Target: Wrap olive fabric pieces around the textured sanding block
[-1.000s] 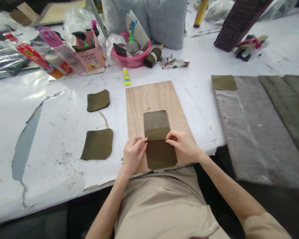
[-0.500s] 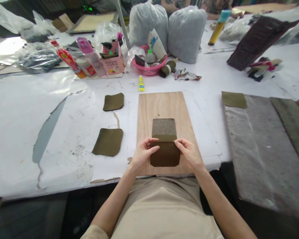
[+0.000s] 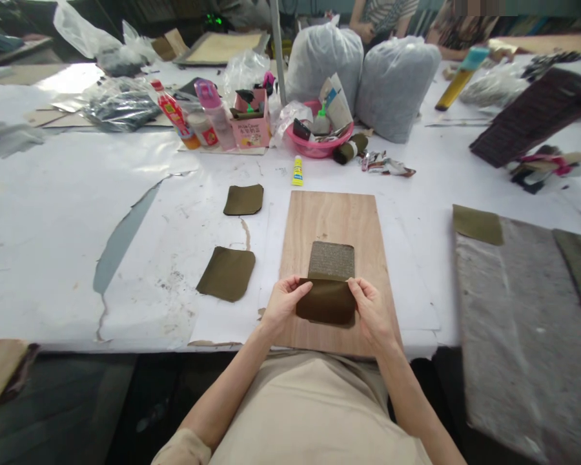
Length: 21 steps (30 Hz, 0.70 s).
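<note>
Both hands pinch the upper corners of a dark olive fabric piece (image 3: 326,303), my left hand (image 3: 283,300) at its left corner and my right hand (image 3: 370,307) at its right. Beneath and beyond it lies a grey-brown textured piece (image 3: 332,259), partly covered by the fabric. These are over a wooden board (image 3: 334,216) at the table's front edge. To the left, two stacks or pieces of olive fabric lie apart: a nearer one (image 3: 226,274) and a farther one (image 3: 243,200).
A yellow glue tube (image 3: 297,171) lies beyond the board. Farther back stand a pink basin (image 3: 314,148), a pink box (image 3: 250,131), bottles and two stuffed plastic bags (image 3: 397,90). At right, a grey sheet (image 3: 518,323) carries a small olive piece (image 3: 478,224). People sit across the table.
The camera view has shifted, so the table appears farther right and lower. The fabric's top edge is now pulled straighter, and its lower part lifts, showing an edge underneath.
</note>
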### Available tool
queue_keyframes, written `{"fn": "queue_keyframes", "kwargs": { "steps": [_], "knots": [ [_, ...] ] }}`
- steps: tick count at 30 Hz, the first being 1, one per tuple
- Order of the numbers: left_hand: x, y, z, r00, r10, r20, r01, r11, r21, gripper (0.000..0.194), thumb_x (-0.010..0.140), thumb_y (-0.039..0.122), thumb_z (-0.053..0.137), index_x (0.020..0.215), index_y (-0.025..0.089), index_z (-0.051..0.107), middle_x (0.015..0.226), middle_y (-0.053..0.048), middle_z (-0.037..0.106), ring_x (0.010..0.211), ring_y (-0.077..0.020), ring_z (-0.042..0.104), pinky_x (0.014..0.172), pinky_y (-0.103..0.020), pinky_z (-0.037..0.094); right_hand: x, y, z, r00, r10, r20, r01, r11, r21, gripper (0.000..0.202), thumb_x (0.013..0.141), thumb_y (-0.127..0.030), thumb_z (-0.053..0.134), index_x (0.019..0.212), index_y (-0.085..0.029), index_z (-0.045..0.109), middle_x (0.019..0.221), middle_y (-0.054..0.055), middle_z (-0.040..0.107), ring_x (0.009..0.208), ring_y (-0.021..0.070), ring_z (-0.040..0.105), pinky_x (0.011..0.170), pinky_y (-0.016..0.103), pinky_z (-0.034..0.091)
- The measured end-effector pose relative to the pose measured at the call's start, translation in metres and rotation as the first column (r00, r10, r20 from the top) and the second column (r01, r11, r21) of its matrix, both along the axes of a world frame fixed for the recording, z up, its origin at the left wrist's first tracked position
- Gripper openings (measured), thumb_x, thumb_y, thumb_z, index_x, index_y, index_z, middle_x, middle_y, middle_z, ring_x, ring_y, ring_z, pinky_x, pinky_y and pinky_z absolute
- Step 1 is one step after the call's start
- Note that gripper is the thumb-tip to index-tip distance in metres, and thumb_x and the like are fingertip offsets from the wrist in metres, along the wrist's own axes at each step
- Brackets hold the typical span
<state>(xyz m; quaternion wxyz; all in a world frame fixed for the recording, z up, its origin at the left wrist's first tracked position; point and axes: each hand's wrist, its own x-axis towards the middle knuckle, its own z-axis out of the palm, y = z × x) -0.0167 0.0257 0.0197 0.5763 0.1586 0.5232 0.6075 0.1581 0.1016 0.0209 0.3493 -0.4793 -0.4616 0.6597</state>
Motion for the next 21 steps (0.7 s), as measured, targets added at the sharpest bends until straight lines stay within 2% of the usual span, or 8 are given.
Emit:
{"fn": "queue_keyframes", "kwargs": {
  "steps": [5, 9, 13, 16, 21],
  "knots": [
    [-0.003, -0.001, 0.003, 1.000, 0.020, -0.006, -0.020, 1.000, -0.002, 0.035, 0.066, 0.042, 0.082, 0.079, 0.013, 0.066, 0.074, -0.001, 0.070, 0.064, -0.0109, 0.060, 0.063, -0.021, 0.045, -0.007, 0.001, 0.001, 0.999, -0.025, -0.021, 0.025, 1.000, -0.016, 0.039, 0.078, -0.059, 0.067, 0.077, -0.021, 0.063, 0.073, 0.001, 0.063, 0.067, 0.0154, 0.055, 0.059, 0.026, 0.044],
    [-0.008, -0.003, -0.001, 0.999, 0.046, -0.016, -0.046, 0.999, -0.013, 0.034, 0.068, 0.041, 0.081, 0.080, 0.013, 0.065, 0.074, 0.000, 0.069, 0.063, -0.0100, 0.060, 0.062, -0.020, 0.045, -0.012, -0.002, 0.002, 0.997, -0.079, -0.023, 0.076, 0.991, -0.113, 0.051, 0.073, -0.071, 0.064, 0.081, -0.020, 0.065, 0.070, 0.002, 0.065, 0.060, 0.0153, 0.057, 0.051, 0.026, 0.043],
    [-0.013, -0.004, -0.005, 0.999, 0.044, -0.024, -0.045, 0.999, -0.014, 0.033, 0.070, 0.040, 0.080, 0.081, 0.014, 0.064, 0.073, 0.000, 0.069, 0.062, -0.0089, 0.059, 0.060, -0.018, 0.044, -0.015, -0.003, 0.006, 0.996, -0.087, -0.019, 0.084, 0.988, -0.129, 0.058, 0.074, -0.078, 0.057, 0.080, -0.020, 0.064, 0.069, 0.003, 0.065, 0.057, 0.0154, 0.059, 0.047, 0.025, 0.042],
    [-0.016, -0.004, -0.005, 0.998, 0.055, -0.042, -0.055, 0.998, -0.017, 0.032, 0.070, 0.040, 0.080, 0.081, 0.014, 0.065, 0.075, 0.000, 0.069, 0.063, -0.0093, 0.059, 0.061, -0.019, 0.044, -0.016, -0.002, 0.008, 0.997, -0.059, -0.041, 0.052, 0.989, -0.139, 0.060, 0.076, -0.080, 0.052, 0.080, -0.021, 0.063, 0.075, 0.006, 0.068, 0.065, 0.0185, 0.064, 0.050, 0.027, 0.045],
    [-0.019, -0.004, -0.004, 0.996, 0.071, -0.055, -0.073, 0.997, -0.023, 0.031, 0.071, 0.039, 0.079, 0.083, 0.015, 0.065, 0.077, 0.000, 0.069, 0.065, -0.0091, 0.059, 0.062, -0.018, 0.044, -0.017, 0.000, 0.006, 0.994, -0.067, -0.083, 0.051, 0.982, -0.182, 0.055, 0.077, -0.075, 0.057, 0.086, -0.021, 0.063, 0.082, 0.005, 0.069, 0.071, 0.0185, 0.065, 0.058, 0.028, 0.049]
  ]
}}
